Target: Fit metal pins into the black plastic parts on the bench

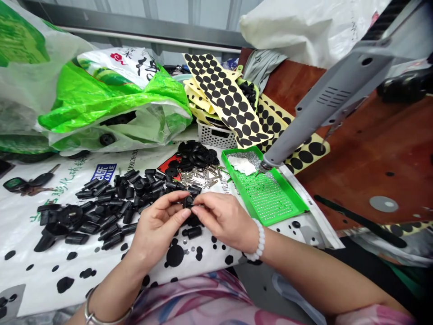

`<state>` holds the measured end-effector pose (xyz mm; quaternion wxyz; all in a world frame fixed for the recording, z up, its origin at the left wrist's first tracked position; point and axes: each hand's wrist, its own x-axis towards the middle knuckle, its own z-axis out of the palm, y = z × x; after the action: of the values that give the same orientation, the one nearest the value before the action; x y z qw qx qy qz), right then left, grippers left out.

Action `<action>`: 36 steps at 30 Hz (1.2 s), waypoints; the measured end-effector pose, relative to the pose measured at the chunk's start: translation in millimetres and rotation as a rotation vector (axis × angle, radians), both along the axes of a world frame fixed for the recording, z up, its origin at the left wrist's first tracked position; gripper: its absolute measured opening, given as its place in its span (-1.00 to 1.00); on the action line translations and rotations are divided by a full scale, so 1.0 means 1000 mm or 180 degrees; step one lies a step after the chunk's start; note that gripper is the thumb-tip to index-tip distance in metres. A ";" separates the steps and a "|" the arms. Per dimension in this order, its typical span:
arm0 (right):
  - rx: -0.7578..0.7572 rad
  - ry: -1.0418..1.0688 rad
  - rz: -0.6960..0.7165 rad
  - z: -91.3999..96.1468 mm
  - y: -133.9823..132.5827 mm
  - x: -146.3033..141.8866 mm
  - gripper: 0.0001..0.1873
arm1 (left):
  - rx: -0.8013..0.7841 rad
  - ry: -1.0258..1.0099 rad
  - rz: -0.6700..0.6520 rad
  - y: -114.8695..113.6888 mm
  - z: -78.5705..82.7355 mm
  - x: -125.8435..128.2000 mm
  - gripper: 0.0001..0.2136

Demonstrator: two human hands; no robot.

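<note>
My left hand (pixel 164 221) pinches a small black plastic part (pixel 188 202) between thumb and forefinger. Fingertips of my right hand (pixel 219 217) meet it from the other side, closed at the same part; whether they hold a smaller piece is hidden. Just left of my hands spreads a pile of black cylindrical plastic pieces (pixel 111 212). Beyond my fingers lie thin metal strips (pixel 203 177) and a heap of black round parts (pixel 194 155). One loose black cylinder (pixel 193 232) rests below my right fingers.
A green tray (pixel 233 158) of small screws stands to the right, under the tip of a grey electric screwdriver (pixel 304 108). Behind are a white basket (pixel 216 136), sheets of black round stickers (pixel 230 99) and a green-and-white sack (pixel 118 95). Keys (pixel 32 183) lie far left.
</note>
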<state>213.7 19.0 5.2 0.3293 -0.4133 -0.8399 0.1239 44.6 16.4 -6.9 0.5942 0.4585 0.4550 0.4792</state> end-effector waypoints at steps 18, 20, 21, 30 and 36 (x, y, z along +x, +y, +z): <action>-0.1438 0.1758 -0.0010 -0.004 -0.003 -0.009 -0.91 | 0.0996 0.0474 0.0357 -0.010 0.000 -0.007 -0.67; -0.1386 0.1916 0.0040 -0.005 -0.003 -0.011 -0.93 | 0.1280 0.0673 0.0314 -0.010 0.000 -0.009 -0.65; -0.1279 0.1939 0.0075 -0.005 -0.004 -0.011 -0.93 | 0.1387 0.0733 0.0247 -0.011 0.001 -0.009 -0.63; 0.0292 0.1009 0.0545 0.006 -0.004 -0.001 -0.96 | 0.0779 0.0194 0.0164 -0.013 0.006 -0.011 -0.79; 0.0633 0.0595 0.0573 0.006 -0.002 0.003 -0.91 | 0.0466 0.0638 -0.0387 -0.012 -0.002 -0.024 -0.78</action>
<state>217.1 16.9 11.3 0.4329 -0.2885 -0.8473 0.1070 20.3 4.0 -8.6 0.5386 0.5730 0.4473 0.4261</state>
